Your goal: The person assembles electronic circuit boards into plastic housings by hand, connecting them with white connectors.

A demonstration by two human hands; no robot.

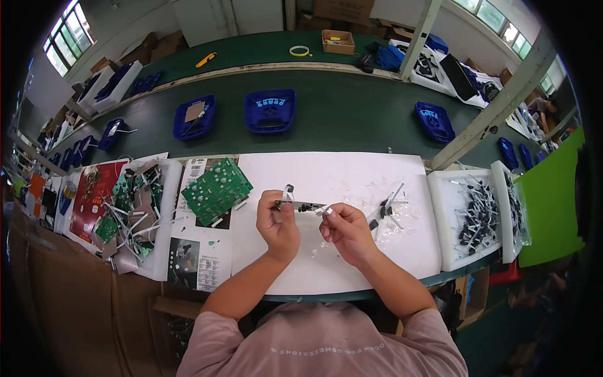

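Over the white work sheet point(282, 168), my left hand point(279, 231) grips a small circuit board point(304, 206), seen nearly edge-on with dark parts along it. A white strip with a dark end stands up by the left thumb. My right hand point(349, 232) pinches a small whitish piece at the board's right end; its exact kind is too small to tell. Right of that hand lie several loose dark parts with white leads point(386, 209) among transparent plastic scraps point(402, 221). A stack of green circuit board panels point(217, 190) rests to the left.
A white foam tray point(164, 213) of boards and wires stands far left. At right, another foam tray point(447, 242) holds many black parts with white leads. Blue plastic housings point(270, 112) lie on the green conveyor beyond. A slanted metal post point(496, 116) rises at right.
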